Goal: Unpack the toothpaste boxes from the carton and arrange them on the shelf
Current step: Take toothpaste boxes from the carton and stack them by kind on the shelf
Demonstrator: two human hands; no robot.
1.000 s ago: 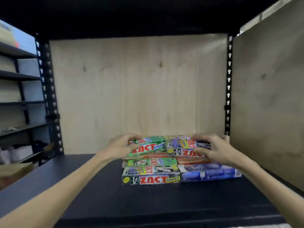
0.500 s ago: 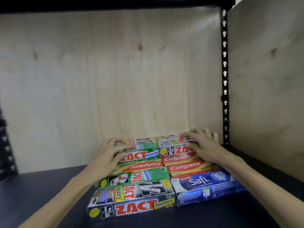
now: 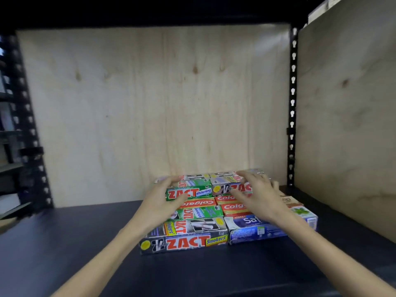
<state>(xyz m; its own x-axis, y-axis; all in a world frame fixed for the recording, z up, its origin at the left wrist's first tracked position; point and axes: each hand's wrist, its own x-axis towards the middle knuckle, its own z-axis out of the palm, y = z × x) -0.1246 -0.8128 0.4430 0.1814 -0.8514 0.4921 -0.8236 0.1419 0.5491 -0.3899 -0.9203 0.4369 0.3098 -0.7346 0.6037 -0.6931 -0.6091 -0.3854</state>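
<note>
Several toothpaste boxes lie stacked in stepped rows on the dark shelf (image 3: 85, 243), towards the back right. A grey ZACT Smokers box (image 3: 188, 243) and a blue Safi box (image 3: 255, 231) form the front row. Red Colgate boxes (image 3: 230, 207) lie behind them. On top sit a green ZACT Whitening box (image 3: 199, 191) and a grey ZACT box (image 3: 222, 187). My left hand (image 3: 159, 202) curls around the green box's left end, thumb on its front. My right hand (image 3: 258, 195) is spread over the grey ZACT box, fingers apart and blurred. The carton is out of view.
A plywood panel (image 3: 150, 103) closes the back and another (image 3: 347, 125) the right side. Black slotted uprights stand at the left (image 3: 27, 125) and right (image 3: 291, 103). The shelf above (image 3: 150, 9) overhangs. Other racks show dimly at the far left.
The view pulled back and shifted left. My right hand lifted and spread its fingers over the grey ZACT box. My left hand stayed on the green box's left end.
</note>
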